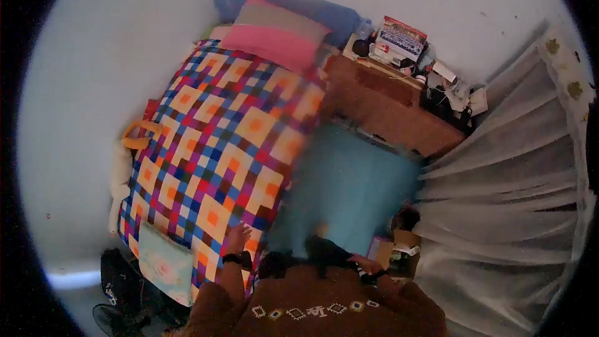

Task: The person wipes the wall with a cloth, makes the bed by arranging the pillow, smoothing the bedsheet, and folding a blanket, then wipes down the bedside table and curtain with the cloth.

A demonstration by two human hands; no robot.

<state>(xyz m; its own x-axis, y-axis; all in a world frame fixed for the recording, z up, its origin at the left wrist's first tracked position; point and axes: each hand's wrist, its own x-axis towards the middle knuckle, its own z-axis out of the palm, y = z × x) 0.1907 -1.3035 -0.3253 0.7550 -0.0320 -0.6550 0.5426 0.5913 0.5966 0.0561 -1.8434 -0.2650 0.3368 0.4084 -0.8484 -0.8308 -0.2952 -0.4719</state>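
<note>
My left hand [238, 239] is low in the head view, over the near right part of a bed with a checkered bedspread [209, 143]. Its fingers look stretched out and hold nothing; a dark band circles the wrist. I cannot tell whether it touches the cloth. Close to my body on the other side is my right hand [368, 264], beside my dark-clothed leg [327, 251]. Something black shows at this hand, but whether it is held or worn is unclear. Its fingers are small and dim.
A pink and grey pillow [274, 34] and a blue bolster [337, 19] lie at the bed's head. A brown cabinet [380, 106] bears a picture calendar and clutter. Pale curtains [499, 168] hang right, boxes [405, 243] beside them. A fan [109, 319] stands lower left.
</note>
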